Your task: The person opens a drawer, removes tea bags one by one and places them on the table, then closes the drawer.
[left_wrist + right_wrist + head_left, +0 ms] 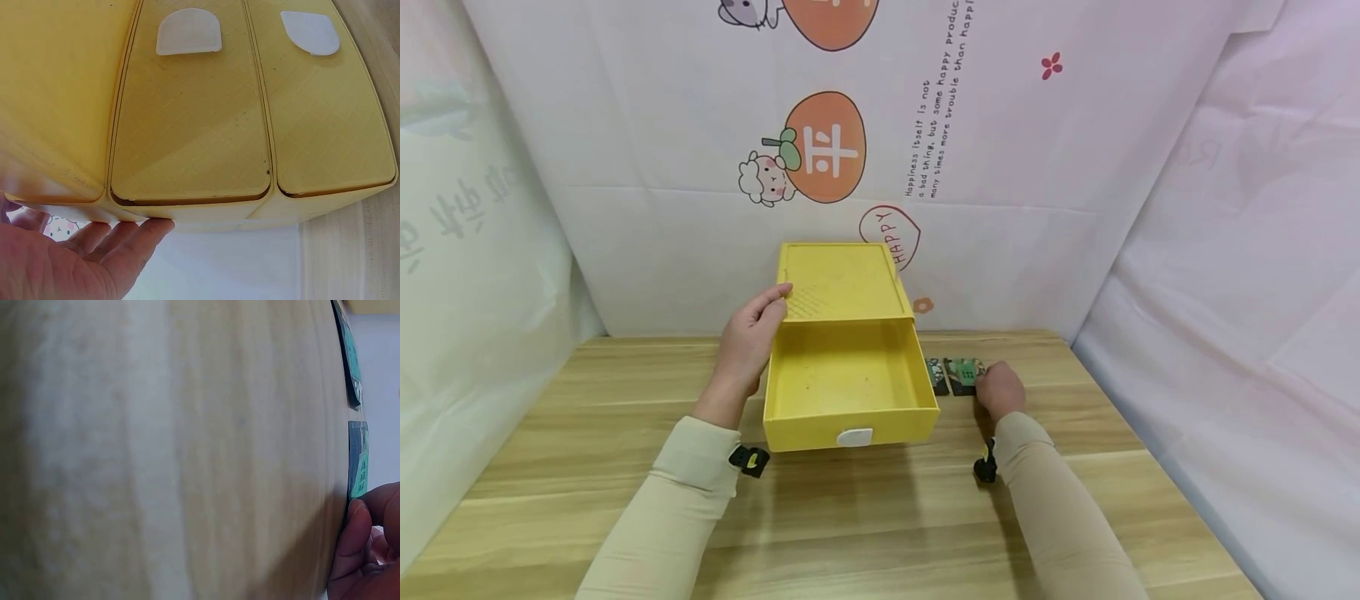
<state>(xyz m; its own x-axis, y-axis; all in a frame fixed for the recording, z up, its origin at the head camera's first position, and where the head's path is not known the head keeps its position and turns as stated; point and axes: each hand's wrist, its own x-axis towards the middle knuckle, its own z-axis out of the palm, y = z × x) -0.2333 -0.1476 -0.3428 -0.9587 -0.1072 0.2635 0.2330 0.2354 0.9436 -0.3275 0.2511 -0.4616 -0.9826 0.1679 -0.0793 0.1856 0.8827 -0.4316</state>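
Note:
A yellow drawer cabinet [842, 279] stands at the back of the table, its top drawer [835, 383] pulled out and bare inside. My left hand [748, 337] rests on the cabinet's left side, fingers extended along the wall in the left wrist view. To the right of the cabinet lie two flat, dark packets with green print. The outer packet [962, 373] has its right edge pinched between thumb and finger of my right hand [1002, 390]. Beside it, the inner packet [936, 377] is partly hidden by the drawer.
Two closed drawers with white tabs, a middle drawer [194, 119] and a bottom drawer [331, 119], sit below the open one. Printed white sheeting [1015, 208] hangs behind and on both sides of the wooden table [865, 533].

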